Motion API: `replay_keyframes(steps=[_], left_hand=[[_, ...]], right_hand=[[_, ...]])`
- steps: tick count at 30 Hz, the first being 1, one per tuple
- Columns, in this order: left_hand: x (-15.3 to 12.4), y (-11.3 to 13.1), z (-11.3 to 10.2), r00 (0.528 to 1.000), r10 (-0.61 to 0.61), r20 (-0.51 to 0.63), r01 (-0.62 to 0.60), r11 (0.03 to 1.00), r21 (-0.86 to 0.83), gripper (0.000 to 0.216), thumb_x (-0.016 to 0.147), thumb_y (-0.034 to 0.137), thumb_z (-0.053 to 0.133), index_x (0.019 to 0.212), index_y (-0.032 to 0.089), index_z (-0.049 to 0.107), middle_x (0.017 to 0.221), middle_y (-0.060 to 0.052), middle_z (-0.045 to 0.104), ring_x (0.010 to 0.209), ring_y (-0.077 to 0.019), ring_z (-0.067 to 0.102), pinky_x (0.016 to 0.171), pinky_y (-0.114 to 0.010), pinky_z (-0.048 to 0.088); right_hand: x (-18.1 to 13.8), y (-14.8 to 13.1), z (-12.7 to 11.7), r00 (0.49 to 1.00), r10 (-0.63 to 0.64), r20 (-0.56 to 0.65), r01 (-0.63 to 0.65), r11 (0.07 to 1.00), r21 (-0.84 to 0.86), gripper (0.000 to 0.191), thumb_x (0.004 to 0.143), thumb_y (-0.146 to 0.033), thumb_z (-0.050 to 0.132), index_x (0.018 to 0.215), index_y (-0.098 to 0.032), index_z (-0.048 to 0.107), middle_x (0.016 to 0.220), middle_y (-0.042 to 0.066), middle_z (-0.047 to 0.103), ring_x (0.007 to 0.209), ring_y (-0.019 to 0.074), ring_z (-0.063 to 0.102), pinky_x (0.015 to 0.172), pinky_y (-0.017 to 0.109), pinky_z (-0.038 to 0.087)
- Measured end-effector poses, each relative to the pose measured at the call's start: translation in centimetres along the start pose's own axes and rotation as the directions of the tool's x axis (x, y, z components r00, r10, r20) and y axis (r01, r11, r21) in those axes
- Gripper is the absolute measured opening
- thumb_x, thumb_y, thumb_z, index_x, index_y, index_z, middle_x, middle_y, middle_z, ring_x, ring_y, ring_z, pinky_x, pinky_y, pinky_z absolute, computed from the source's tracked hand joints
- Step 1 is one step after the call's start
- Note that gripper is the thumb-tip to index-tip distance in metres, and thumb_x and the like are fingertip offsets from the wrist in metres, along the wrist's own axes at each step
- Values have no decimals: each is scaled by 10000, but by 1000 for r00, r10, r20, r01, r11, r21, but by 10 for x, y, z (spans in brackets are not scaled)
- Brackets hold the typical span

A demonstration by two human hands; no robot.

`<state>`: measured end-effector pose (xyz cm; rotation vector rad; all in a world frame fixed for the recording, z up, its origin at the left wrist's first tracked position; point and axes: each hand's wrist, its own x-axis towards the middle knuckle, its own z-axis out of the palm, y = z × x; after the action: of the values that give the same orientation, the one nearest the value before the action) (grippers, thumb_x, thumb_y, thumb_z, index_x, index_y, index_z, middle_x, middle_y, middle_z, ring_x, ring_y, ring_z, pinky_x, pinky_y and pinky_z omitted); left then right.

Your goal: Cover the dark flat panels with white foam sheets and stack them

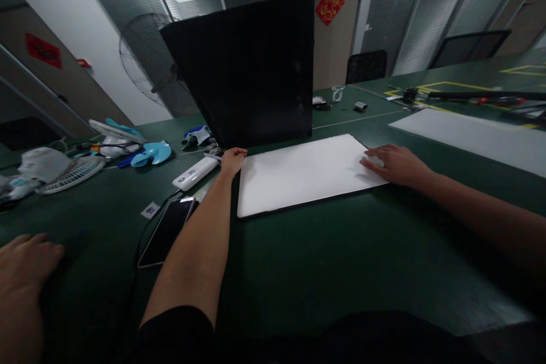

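The white panel (pixel 298 176) lay on the table (pixel 324 273) at the frame's centre, its 2 ends probably attended to keep it steady: left hand (pixel 233 161) at its upper-left corner, right hand (pixel 396 165) at its right edge. Whether the fingers gripped it was impossible to tell.

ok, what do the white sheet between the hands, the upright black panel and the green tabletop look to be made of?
White sheet: paper or plastic, matte; evenly white, no visible grain. Can't tell which.
Black panel: possibly plastic or coated board, low sheen; nearly uniform dark face, faint pale specks.
Green tabletop: maybe laminate or mat, satin; soft pale reflection lower right.
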<state>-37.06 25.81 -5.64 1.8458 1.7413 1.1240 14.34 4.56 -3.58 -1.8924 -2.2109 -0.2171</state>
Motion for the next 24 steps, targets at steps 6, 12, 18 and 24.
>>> replay_keyframes(steps=[6, 12, 18, 24], left_hand=[[-2, 2, -1, 1000, -2, -1, 2, 1000, 1, 259, 869, 178, 620, 1023, 218, 825, 1028, -42, 818, 978, -226, 729, 931, -327, 515], [0, 0, 0, 1000, 5, -2, -5, 1000, 4, 264, 868, 170, 618, 1022, 223, 825, 1020, -41, 819, 995, -229, 731, 948, -329, 511], [0, 0, 0, 1000, 28, 9, -28, 1000, 4, 272, 875, 147, 601, 1021, 206, 823, 1031, -48, 818, 990, -223, 732, 922, -309, 515], [0, 0, 0, 999, 28, 16, -28, 1000, 3, 265, 875, 163, 609, 1028, 206, 821, 1030, -50, 818, 971, -224, 734, 922, -313, 520]], right_hand=[[1, 6, 1, 1000, 4, 15, -4, 1000, -21, 769, 1011, -750, 263, 1331, -217, 716, 1349, 129, 690, 1267, 356, 614, 1083, 602, 495], [0, 4, 0, 999, -41, 15, 41, 999, -9, 726, 1014, -731, 268, 1323, -260, 727, 1343, 93, 697, 1274, 351, 608, 1083, 606, 497], [4, 12, 4, 1000, -19, 10, 19, 1000, -11, 721, 1012, -717, 309, 1349, -227, 715, 1369, 116, 683, 1261, 335, 608, 1113, 563, 469], [0, 70, -10, 973, 192, -128, -207, 971, -117, 771, 1022, -660, 381, 1478, -72, 584, 1591, 265, 442, 1512, 409, 305, 1175, 610, 297]])
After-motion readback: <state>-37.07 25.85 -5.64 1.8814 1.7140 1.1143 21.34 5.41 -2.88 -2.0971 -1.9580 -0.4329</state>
